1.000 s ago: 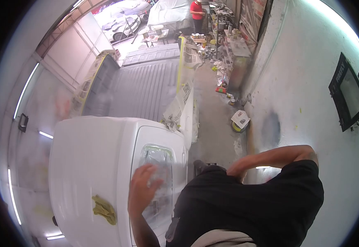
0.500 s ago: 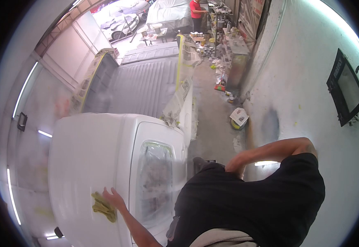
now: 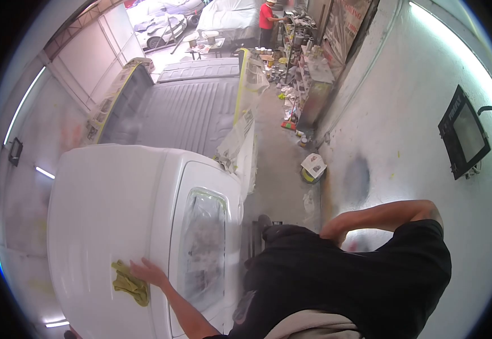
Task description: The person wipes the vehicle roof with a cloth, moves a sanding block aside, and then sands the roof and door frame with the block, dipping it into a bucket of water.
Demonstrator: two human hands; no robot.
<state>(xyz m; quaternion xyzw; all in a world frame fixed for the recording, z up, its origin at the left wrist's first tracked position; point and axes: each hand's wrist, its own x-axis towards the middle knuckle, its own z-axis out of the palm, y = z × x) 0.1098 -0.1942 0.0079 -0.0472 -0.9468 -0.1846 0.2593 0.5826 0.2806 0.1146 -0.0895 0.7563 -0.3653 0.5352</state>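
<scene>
Low in the frame, left of the middle, I see my left hand [image 3: 151, 273] lying on the white truck roof [image 3: 105, 220]. Its fingers are spread flat and touch the right edge of a crumpled yellow-green cloth [image 3: 128, 284]; they press on it, not wrapped around it. The cloth sits on the roof near the bottom left of the frame. Just right of the hand is the masked window [image 3: 202, 248], covered with cloudy plastic. My right hand [image 3: 331, 230] is tucked at my hip, right of the middle, and I cannot tell if its fingers are open or closed. Higher up, in the middle, lies the grey truck bed [image 3: 184, 113] with paper taped on its sides. At the top of the frame a person in a red shirt [image 3: 266, 17] stands by shelves [image 3: 305, 62] of cans.
</scene>
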